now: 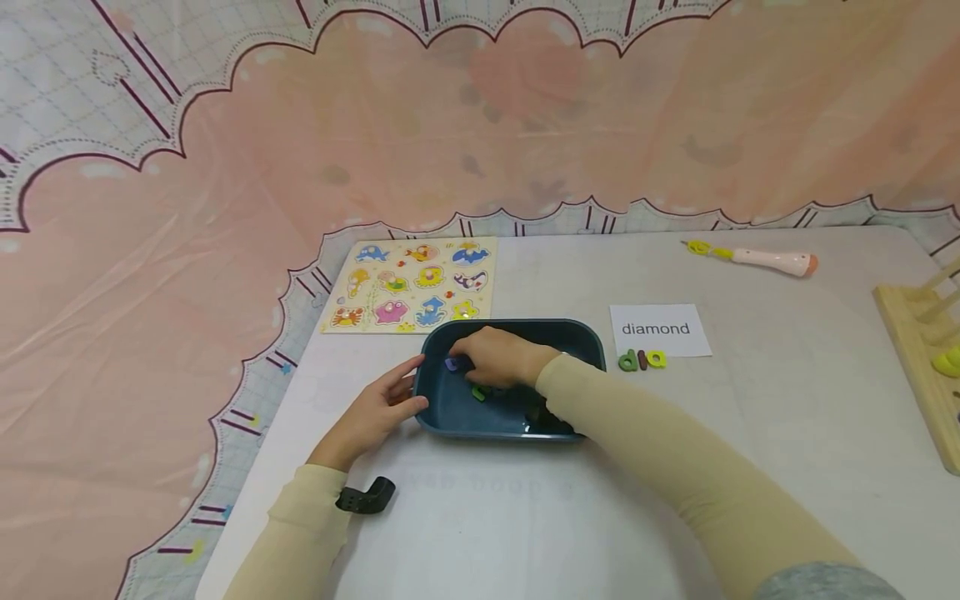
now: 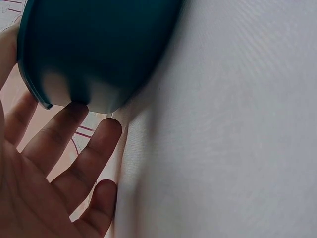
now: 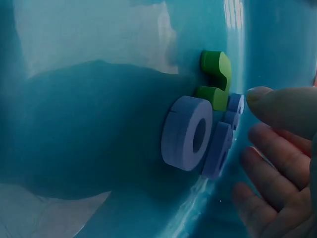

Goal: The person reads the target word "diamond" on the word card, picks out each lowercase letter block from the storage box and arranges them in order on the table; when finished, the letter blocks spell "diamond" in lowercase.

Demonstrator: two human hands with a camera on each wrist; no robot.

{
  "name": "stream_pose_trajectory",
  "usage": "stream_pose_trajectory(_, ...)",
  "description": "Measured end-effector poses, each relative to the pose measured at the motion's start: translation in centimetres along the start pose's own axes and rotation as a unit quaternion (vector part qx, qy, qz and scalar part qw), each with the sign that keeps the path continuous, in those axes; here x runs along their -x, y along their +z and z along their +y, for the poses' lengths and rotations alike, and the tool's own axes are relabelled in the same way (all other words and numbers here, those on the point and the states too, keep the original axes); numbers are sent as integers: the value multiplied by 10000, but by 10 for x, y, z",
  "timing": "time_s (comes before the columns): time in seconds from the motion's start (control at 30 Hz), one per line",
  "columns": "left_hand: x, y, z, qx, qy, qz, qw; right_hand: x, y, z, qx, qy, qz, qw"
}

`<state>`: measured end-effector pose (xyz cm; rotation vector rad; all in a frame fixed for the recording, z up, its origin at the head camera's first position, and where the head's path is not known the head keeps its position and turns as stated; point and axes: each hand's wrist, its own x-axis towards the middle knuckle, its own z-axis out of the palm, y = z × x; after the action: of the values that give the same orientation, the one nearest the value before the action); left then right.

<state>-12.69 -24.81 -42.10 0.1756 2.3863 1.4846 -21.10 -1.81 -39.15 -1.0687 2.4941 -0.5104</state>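
The right hand is down inside the dark blue tray, and its thumb and fingers stand apart with nothing visible between them in the right wrist view. Just beside its fingertips lie the letter pieces: a purple ring-shaped piece, a slimmer purple piece between that ring and the fingers, and a curved green piece next to them, close to the thumb. Under the right wrist the tray is too dark to tell what is there.

The left hand is at the tray's left end, its fingers spread and at least one fingertip touching the outer wall. Near the left wrist, below that hand, is a black strap.

To the right of the right hand, outside the tray, a white card reads "diamond", with a green d, a dark red i and a yellow-green a along its lower edge. Beyond the left hand lies a sea-animal puzzle board. Well to the right of both hands on the white desk are a pen-shaped tool, farther off than the card, and a wooden rack
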Motion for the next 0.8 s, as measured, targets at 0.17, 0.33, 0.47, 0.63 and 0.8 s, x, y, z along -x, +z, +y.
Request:
stream_pose_trajectory(0.17,0,0,0,-64,-35,23,10000,-4,2,-2,159,86,7,9998)
stream_pose_trajectory(0.33,1,0,0,-58,-53,27,10000,-6,4,-2,229,78,11,9997)
stream_pose_trajectory(0.47,1,0,0,-54,-58,24,10000,-8,5,-2,206,105,-30,9997)
stream_pose_trajectory(0.63,1,0,1,-32,-59,10,10000,-8,5,-1,144,163,-53,9997)
stream_pose_trajectory(0.8,1,0,1,16,-16,-43,10000,-9,4,-1,130,164,-58,9998)
